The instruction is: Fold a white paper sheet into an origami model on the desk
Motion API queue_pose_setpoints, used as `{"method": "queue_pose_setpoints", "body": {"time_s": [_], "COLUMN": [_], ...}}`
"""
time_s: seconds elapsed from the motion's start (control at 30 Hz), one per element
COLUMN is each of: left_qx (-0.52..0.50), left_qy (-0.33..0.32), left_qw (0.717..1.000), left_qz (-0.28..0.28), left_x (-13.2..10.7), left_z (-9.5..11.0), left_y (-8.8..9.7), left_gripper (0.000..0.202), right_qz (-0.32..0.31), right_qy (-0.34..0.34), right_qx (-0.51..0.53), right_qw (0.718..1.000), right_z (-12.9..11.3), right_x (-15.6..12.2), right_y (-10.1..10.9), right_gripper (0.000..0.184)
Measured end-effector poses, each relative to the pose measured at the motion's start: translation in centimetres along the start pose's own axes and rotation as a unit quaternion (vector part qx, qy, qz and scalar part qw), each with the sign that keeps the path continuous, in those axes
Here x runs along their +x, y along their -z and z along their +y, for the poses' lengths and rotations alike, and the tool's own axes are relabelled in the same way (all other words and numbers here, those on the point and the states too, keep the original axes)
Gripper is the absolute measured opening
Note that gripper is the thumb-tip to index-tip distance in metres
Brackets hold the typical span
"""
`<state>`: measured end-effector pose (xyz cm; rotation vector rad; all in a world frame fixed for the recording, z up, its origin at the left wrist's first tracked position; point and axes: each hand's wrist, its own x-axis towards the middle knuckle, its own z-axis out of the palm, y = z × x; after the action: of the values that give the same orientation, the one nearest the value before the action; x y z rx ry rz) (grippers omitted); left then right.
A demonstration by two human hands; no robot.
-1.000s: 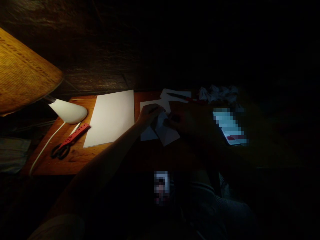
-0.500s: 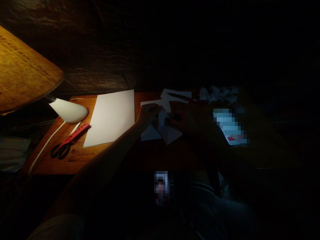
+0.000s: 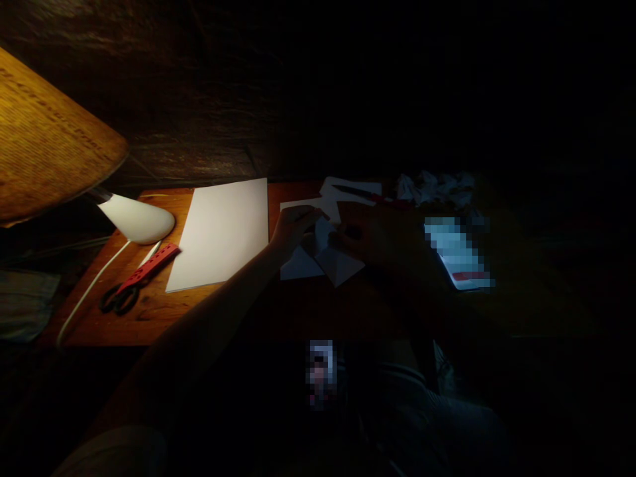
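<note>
Sitting at a wooden table [image 3: 144, 324] in pretty dim light, with a big tan lampshade [image 3: 52, 136] poking in at the top left and a white lamp head [image 3: 139, 222] glowing just under it, its white cord [image 3: 92, 291] trailing off the table edge. A blank sheet of white paper [image 3: 218, 232] lies flat in the lit part, with scissors [image 3: 146, 270], red with dark finger loops, just left of it. The main action is mid-table, right of that sheet: the left hand [image 3: 295, 228] is gripping a folded white paper [image 3: 328, 255] between fingers and thumb, and the folded paper lies partly on the table. The right hand [image 3: 370, 238] is at the paper's other side, but it's so shadowed that I can't tell if it's actually gripping. Behind them sit some white paper scraps [image 3: 350, 189] with a dark pen-like tool [image 3: 355, 192] on top, plus crumpled paper [image 3: 432, 187]. Off to the right there's a pixelated phone [image 3: 457, 255].
</note>
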<state>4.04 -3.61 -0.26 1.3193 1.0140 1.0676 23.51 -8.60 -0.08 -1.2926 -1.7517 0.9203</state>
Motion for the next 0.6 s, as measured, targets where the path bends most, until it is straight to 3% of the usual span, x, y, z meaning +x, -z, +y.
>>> {"method": "queue_pose_setpoints", "body": {"time_s": [0.2,0.37,0.6], "left_qx": [0.035,0.096,0.027], "left_qy": [-0.039,-0.058,-0.024], "left_qw": [0.998,0.994,0.999], "left_qz": [-0.020,-0.005,-0.003], "left_x": [-0.15,-0.17,-0.02], "left_z": [0.32,0.16,-0.03], "left_y": [0.03,0.13,-0.08], "left_gripper": [0.026,0.036,0.029], "right_qz": [-0.017,-0.031,-0.014], "right_qy": [0.007,0.007,0.024], "right_qx": [-0.033,-0.030,-0.038], "right_qw": [0.999,0.999,0.999], "right_z": [-0.27,-0.64,-0.43], "right_x": [-0.19,-0.36,-0.25], "right_y": [0.19,0.29,0.12], "right_gripper": [0.032,0.030,0.031]}}
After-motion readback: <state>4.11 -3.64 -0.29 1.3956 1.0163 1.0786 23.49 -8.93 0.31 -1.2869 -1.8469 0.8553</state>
